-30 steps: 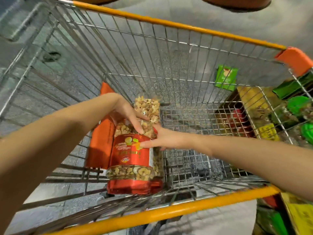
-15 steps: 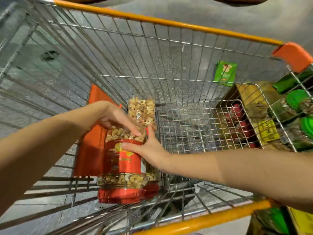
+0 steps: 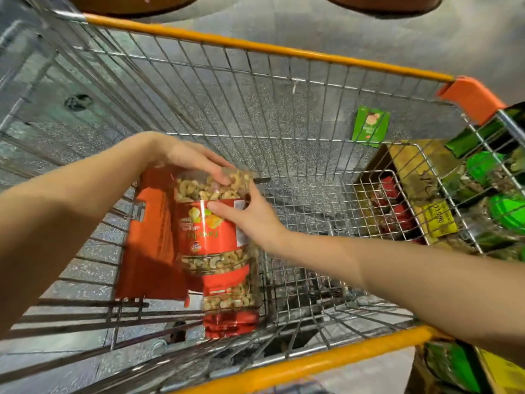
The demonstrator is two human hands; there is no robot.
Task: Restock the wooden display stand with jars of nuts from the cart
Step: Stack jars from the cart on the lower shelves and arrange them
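In the wire cart [image 3: 284, 49] with an orange rim, I hold a clear jar of cashews [image 3: 208, 231] with a red label, its print upside down. My left hand [image 3: 184, 155] grips the jar's upper end from above. My right hand [image 3: 251, 221] wraps its right side, thumb across the label. The held jar is raised off the cart floor. A second jar of cashews [image 3: 231, 300] lies just below it, its red lid [image 3: 231, 322] toward me. The wooden display stand [image 3: 409, 166] shows through the cart's right wall.
An orange child-seat flap [image 3: 153, 245] hangs inside the cart's left side. Green-lidded jars [image 3: 508, 214] and a yellow price tag [image 3: 439, 220] sit on the stand at right. A green packet [image 3: 369, 126] lies on the grey floor beyond the cart.
Both hands have closed on the front jar and raised it, uncovering the second jar beneath. My right hand slid from fingertip touch to a grip on the jar's side.
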